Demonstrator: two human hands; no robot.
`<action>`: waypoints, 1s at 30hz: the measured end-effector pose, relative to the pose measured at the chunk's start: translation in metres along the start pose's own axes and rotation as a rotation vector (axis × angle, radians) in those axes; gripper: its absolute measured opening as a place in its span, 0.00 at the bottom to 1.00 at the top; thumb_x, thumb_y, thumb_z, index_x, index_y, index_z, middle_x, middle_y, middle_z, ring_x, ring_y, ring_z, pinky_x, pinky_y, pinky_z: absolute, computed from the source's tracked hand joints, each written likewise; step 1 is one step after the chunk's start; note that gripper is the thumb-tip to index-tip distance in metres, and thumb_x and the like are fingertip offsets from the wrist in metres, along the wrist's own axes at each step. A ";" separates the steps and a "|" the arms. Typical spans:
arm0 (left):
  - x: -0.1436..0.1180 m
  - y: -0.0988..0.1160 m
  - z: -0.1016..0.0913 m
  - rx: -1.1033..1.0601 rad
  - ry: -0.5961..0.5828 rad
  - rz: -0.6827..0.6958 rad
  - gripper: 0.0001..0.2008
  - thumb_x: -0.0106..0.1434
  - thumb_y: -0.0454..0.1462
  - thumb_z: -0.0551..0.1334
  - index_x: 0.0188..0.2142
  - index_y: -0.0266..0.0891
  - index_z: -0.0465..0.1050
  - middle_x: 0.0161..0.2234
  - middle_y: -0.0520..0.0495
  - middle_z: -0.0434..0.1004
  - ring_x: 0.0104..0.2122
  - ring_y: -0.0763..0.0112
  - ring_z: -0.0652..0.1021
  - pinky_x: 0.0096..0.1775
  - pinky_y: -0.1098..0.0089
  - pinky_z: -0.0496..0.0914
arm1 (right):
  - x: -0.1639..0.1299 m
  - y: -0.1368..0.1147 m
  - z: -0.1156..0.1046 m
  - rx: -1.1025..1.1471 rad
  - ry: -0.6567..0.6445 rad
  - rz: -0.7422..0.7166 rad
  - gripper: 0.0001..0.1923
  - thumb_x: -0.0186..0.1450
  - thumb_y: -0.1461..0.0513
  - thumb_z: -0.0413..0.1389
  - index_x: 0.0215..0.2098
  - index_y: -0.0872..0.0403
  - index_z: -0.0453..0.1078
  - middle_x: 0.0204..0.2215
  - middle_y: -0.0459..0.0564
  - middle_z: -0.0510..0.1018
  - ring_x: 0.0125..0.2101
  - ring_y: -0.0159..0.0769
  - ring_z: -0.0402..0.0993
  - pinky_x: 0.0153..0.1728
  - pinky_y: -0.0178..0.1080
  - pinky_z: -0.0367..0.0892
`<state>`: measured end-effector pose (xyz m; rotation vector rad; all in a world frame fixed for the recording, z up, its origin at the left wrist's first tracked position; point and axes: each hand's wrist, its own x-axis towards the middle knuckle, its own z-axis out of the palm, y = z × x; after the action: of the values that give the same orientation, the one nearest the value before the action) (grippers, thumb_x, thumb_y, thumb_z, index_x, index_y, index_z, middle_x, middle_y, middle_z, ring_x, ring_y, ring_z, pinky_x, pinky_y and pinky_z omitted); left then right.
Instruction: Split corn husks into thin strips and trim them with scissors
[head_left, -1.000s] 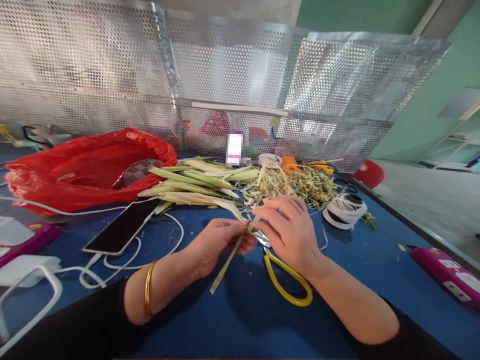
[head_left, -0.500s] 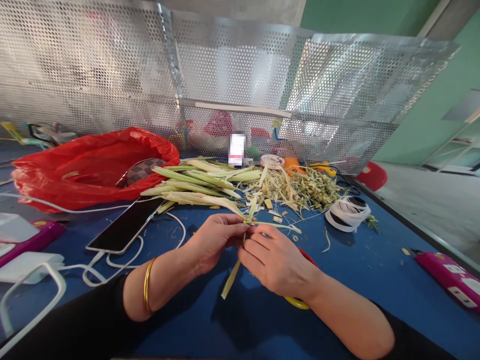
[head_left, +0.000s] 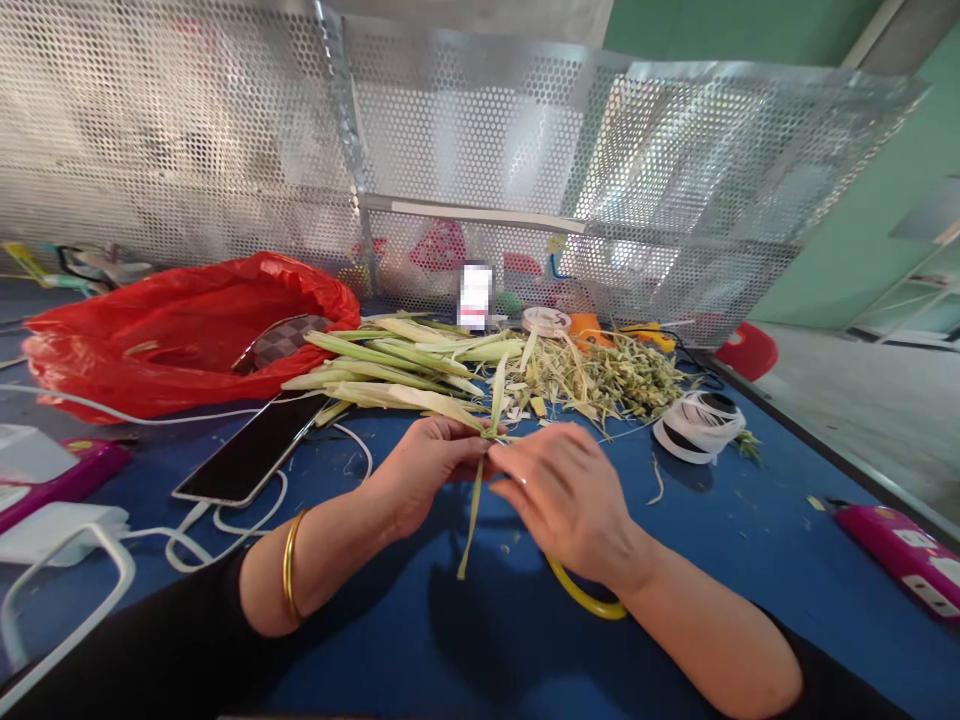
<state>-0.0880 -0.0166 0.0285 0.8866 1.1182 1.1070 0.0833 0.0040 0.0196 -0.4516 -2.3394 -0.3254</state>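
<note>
Pale green husk strips [head_left: 498, 395] cross in a small knot [head_left: 491, 434] above the blue table. My left hand [head_left: 431, 465] pinches this crossing between thumb and fingers. From it one strip stands upward and a narrow strip [head_left: 474, 525] hangs down toward me. My right hand [head_left: 566, 495], slightly blurred, is closed at the right side of the knot, its fingers over the strip that runs that way. Its fingertips partly hide that strip. Beneath my right hand shows a yellow curved handle [head_left: 589, 598], probably of scissors; most of it is covered.
Long husks [head_left: 397, 365] lie behind my hands, beside a heap of dry shreds [head_left: 600, 375]. At left are a red plastic bag [head_left: 150, 320], a phone [head_left: 251, 455] on a white cable and a purple power strip [head_left: 90, 470]. A white tape roll [head_left: 697, 428] sits right, before a perforated metal screen [head_left: 465, 130].
My right hand has lifted and turned, its fingers shifting up and right at the knot. The hanging strip now points more straight down, and the upright strip stands taller. My left hand keeps its pinch.
</note>
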 end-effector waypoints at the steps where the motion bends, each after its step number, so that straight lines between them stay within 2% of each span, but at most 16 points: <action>1: 0.000 0.001 -0.001 0.005 0.000 0.007 0.11 0.46 0.36 0.68 0.30 0.32 0.79 0.27 0.45 0.79 0.27 0.71 0.76 0.34 0.71 0.69 | 0.000 0.004 -0.001 -0.023 0.027 0.113 0.11 0.66 0.61 0.52 0.45 0.58 0.67 0.36 0.55 0.76 0.38 0.40 0.70 0.43 0.43 0.61; 3: 0.000 0.002 -0.001 0.008 0.003 0.016 0.10 0.48 0.35 0.67 0.31 0.32 0.78 0.27 0.45 0.78 0.25 0.72 0.76 0.32 0.71 0.69 | 0.001 0.010 -0.002 -0.040 -0.014 0.256 0.09 0.67 0.58 0.52 0.40 0.56 0.68 0.33 0.53 0.76 0.35 0.39 0.71 0.43 0.43 0.60; 7: 0.001 -0.001 -0.001 0.050 -0.002 0.052 0.10 0.49 0.36 0.67 0.31 0.31 0.76 0.26 0.47 0.76 0.24 0.74 0.74 0.27 0.73 0.67 | 0.001 0.012 0.001 0.011 -0.179 0.255 0.13 0.69 0.63 0.46 0.29 0.54 0.66 0.21 0.45 0.73 0.24 0.32 0.68 0.45 0.42 0.57; 13: 0.003 -0.005 0.000 0.201 0.025 0.095 0.11 0.51 0.40 0.67 0.27 0.32 0.74 0.21 0.52 0.72 0.18 0.79 0.69 0.22 0.75 0.64 | 0.002 0.008 0.002 -0.041 -0.225 0.197 0.16 0.69 0.64 0.45 0.24 0.55 0.62 0.19 0.44 0.69 0.22 0.31 0.62 0.40 0.39 0.56; 21: 0.006 -0.001 -0.004 0.145 0.027 0.060 0.09 0.51 0.38 0.68 0.23 0.32 0.73 0.19 0.51 0.71 0.16 0.80 0.68 0.20 0.77 0.64 | 0.006 0.014 -0.015 0.071 -0.217 0.246 0.16 0.69 0.63 0.46 0.23 0.54 0.62 0.19 0.45 0.70 0.22 0.31 0.61 0.38 0.38 0.55; 26: 0.003 0.003 -0.004 0.048 -0.031 -0.024 0.10 0.55 0.39 0.65 0.24 0.32 0.74 0.22 0.48 0.73 0.19 0.77 0.71 0.24 0.75 0.68 | 0.002 0.021 -0.011 0.247 -0.348 0.450 0.18 0.68 0.61 0.46 0.21 0.53 0.61 0.16 0.42 0.64 0.21 0.30 0.60 0.35 0.36 0.56; 28: 0.001 0.006 -0.003 0.009 -0.044 -0.062 0.13 0.59 0.41 0.61 0.27 0.32 0.75 0.23 0.46 0.74 0.20 0.75 0.72 0.25 0.74 0.69 | 0.001 0.025 -0.010 0.350 -0.413 0.550 0.18 0.68 0.59 0.47 0.20 0.53 0.63 0.17 0.43 0.66 0.22 0.31 0.62 0.33 0.36 0.57; 30: 0.000 0.007 -0.002 -0.011 -0.038 -0.078 0.15 0.62 0.42 0.58 0.28 0.32 0.75 0.24 0.46 0.74 0.21 0.74 0.73 0.24 0.73 0.69 | 0.001 0.027 -0.009 0.487 -0.425 0.648 0.17 0.67 0.56 0.49 0.23 0.53 0.68 0.22 0.46 0.71 0.26 0.33 0.66 0.32 0.36 0.58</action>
<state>-0.0914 -0.0152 0.0346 0.8453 1.1058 1.0273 0.0993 0.0250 0.0297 -1.0584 -2.3900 0.6883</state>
